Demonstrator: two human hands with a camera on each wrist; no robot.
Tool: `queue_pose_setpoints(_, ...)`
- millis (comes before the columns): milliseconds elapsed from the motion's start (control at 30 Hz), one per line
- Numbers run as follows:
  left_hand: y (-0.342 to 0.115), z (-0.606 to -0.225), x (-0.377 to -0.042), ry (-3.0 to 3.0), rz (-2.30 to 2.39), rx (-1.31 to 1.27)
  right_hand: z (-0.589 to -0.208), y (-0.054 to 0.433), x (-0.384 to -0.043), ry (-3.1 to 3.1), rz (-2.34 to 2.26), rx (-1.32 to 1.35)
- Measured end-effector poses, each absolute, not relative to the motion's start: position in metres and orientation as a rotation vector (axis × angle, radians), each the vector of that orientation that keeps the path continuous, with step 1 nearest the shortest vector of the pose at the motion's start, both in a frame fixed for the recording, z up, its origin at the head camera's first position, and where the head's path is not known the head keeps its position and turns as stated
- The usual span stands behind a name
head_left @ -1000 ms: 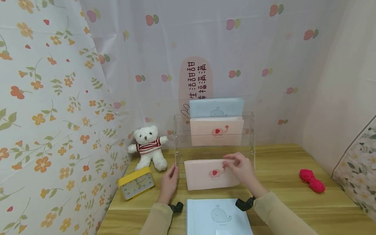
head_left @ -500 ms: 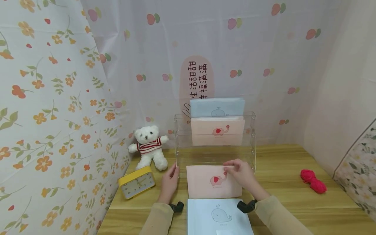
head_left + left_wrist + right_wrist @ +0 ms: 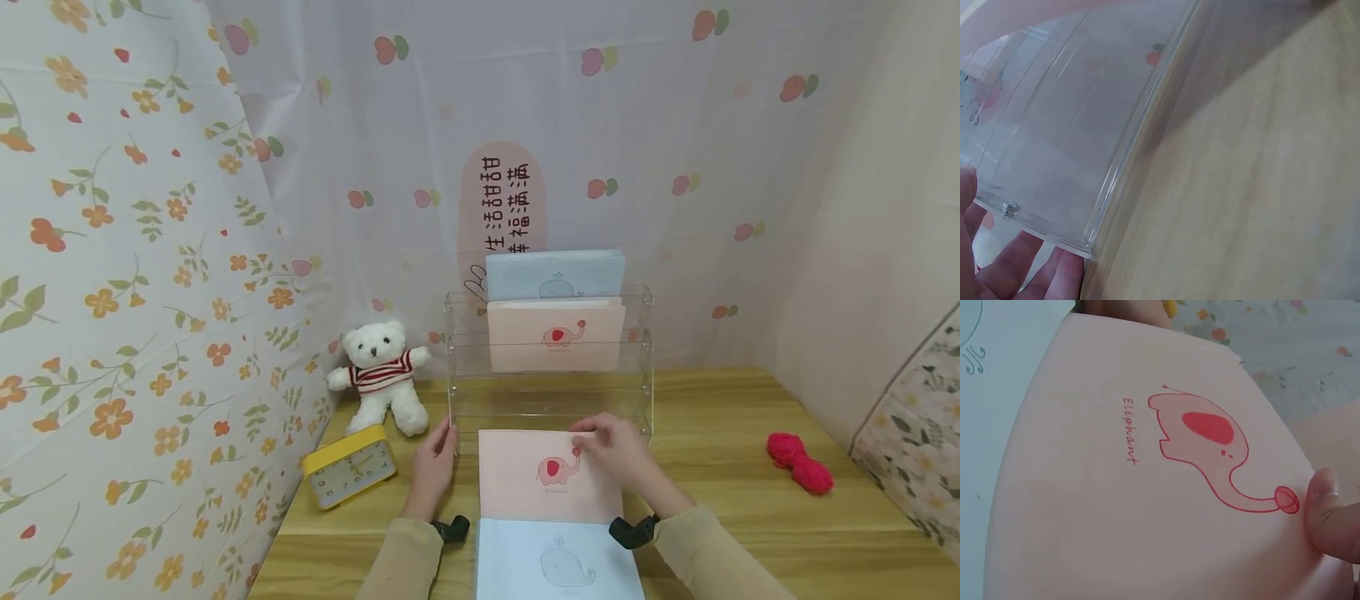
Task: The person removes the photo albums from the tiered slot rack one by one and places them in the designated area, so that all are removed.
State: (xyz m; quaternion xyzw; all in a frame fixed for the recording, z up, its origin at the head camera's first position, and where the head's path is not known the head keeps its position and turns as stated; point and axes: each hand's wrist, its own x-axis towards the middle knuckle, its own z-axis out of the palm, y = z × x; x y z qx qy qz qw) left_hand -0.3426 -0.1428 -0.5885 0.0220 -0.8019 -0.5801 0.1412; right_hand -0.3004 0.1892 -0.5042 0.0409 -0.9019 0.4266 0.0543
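My right hand (image 3: 618, 454) pinches the top right edge of a pink notebook (image 3: 510, 479) with a red elephant on its cover. In the right wrist view the thumb (image 3: 1329, 519) presses on that cover beside the elephant's trunk. The notebook's lower edge meets a pale blue whale notebook (image 3: 510, 562) lying nearer me. My left hand (image 3: 432, 471) grips the left side panel of a clear acrylic rack (image 3: 540, 397). Its fingers (image 3: 1013, 265) lie outside the panel in the left wrist view, with the thumb on the other side.
Higher in the rack stand another pink notebook (image 3: 517, 342) and a blue one (image 3: 517, 277). A white teddy bear (image 3: 386, 379) and a yellow clock (image 3: 348, 467) are at left. Bright pink yarn (image 3: 798, 462) lies at right. Patterned cloth (image 3: 337, 208) hangs behind.
The pink notebook has come down toward me, from in front of the rack's lower tier to the whale notebook's top edge. My right hand moved down with it; the left stays on the rack.
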Motion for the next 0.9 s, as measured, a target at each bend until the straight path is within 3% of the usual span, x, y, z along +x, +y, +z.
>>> queue_pose_setpoints(900, -0.144, -0.593, -0.345, -2.311, -1.667, 0.058, -0.553, 0.182, -0.296, -2.649, 1.266, 0.190)
